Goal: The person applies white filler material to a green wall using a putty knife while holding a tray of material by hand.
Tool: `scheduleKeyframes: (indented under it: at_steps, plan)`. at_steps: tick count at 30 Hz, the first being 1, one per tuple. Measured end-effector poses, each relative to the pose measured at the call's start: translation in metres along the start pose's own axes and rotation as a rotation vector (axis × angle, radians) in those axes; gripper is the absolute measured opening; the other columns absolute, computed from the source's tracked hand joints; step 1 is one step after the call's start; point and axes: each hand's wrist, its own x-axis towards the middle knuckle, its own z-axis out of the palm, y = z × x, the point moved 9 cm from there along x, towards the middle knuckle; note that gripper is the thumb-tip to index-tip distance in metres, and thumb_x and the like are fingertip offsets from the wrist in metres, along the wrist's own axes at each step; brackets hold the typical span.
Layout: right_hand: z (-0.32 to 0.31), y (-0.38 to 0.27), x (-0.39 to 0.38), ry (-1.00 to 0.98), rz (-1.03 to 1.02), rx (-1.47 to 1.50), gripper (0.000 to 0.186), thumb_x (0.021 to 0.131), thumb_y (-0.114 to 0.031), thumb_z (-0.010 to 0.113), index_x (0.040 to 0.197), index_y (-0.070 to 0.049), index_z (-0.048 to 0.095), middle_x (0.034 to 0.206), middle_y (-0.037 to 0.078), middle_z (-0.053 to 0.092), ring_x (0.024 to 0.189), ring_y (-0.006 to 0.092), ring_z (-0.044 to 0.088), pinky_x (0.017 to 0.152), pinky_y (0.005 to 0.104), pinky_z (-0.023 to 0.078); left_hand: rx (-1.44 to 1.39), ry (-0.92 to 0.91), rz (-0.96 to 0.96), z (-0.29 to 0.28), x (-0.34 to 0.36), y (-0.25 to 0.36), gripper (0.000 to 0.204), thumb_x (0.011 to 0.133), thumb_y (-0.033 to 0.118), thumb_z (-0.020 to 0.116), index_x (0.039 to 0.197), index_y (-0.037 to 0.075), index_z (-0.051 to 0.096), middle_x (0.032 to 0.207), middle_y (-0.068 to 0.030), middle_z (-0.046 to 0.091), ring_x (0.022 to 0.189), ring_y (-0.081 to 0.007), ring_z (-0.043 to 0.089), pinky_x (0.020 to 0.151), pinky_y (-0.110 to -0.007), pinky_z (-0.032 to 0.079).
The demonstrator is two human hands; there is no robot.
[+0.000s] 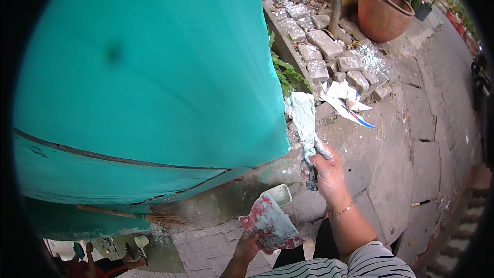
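My right hand [329,171] is closed round the handle of a putty knife [302,115], its blade thickly smeared with pale green-white putty. The blade points away from me, near the right edge of a turquoise wall [170,72]. Lower down, my left hand [247,247] grips the edge of a flat red board [269,224] streaked with the same pale putty. Beyond the board, a small rectangular tub [281,194] stands on the ground, with pale residue inside it; the board partly covers it.
A straw broom [159,217] lies along the wall's foot. At lower left, another person [98,265] is partly in view. Stacked paving blocks [324,46], torn white packaging [343,97], a thin pole [336,0] and a clay plant pot [383,13] stand or lie at upper right.
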Motion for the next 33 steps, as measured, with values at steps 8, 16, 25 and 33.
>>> scheduleKeyframes:
  at_steps: [8, 16, 25, 33]
  plan:
    - [0.023, -0.045, -0.001, -0.024, -0.095, 0.072, 0.051, 0.086, 0.001, 0.049, 0.137, -0.003, 0.047, 0.089, 0.007, 0.062, 0.062, 0.0106, 0.051, 0.052, 0.0247, 0.046, 0.029, 0.046, 0.038, -0.004, -0.002, 0.016, 0.051, 0.093, 0.000, 0.046, 0.142, 0.005, 0.033, 0.137, -0.0134, 0.050, 0.124, -0.0304, 0.051, 0.104, -0.050, 0.041]
    - [-0.008, -0.019, 0.011, -0.017, 0.145, 0.296, 0.040, 0.086, 0.001, 0.048, 0.125, -0.002, 0.053, 0.085, 0.009, 0.061, 0.058, 0.0136, 0.052, 0.046, 0.0273, 0.045, 0.045, -0.091, -0.040, 0.003, 0.010, 0.014, 0.054, 0.092, 0.003, 0.050, 0.143, 0.005, 0.031, 0.136, -0.0151, 0.050, 0.124, -0.0306, 0.051, 0.103, -0.050, 0.042]
    - [-0.027, -0.015, 0.020, 0.026, 0.027, 0.029, 0.040, 0.090, -0.004, 0.049, 0.130, -0.005, 0.054, 0.084, 0.003, 0.061, 0.057, 0.0076, 0.048, 0.047, 0.0232, 0.043, 0.116, -0.066, -0.047, 0.025, 0.024, 0.013, 0.057, 0.092, 0.008, 0.056, 0.143, 0.003, 0.030, 0.135, -0.0135, 0.051, 0.122, -0.0295, 0.052, 0.100, -0.049, 0.044]
    - [-0.112, 0.082, 0.037, 0.122, 0.359, -0.348, 0.044, 0.086, -0.004, 0.053, 0.130, -0.004, 0.058, 0.086, 0.001, 0.062, 0.062, 0.0077, 0.052, 0.056, 0.0248, 0.046, 0.103, -0.074, -0.123, 0.029, 0.028, -0.006, 0.060, 0.090, 0.014, 0.063, 0.141, 0.003, 0.033, 0.132, -0.0111, 0.053, 0.122, -0.0267, 0.053, 0.103, -0.044, 0.043]
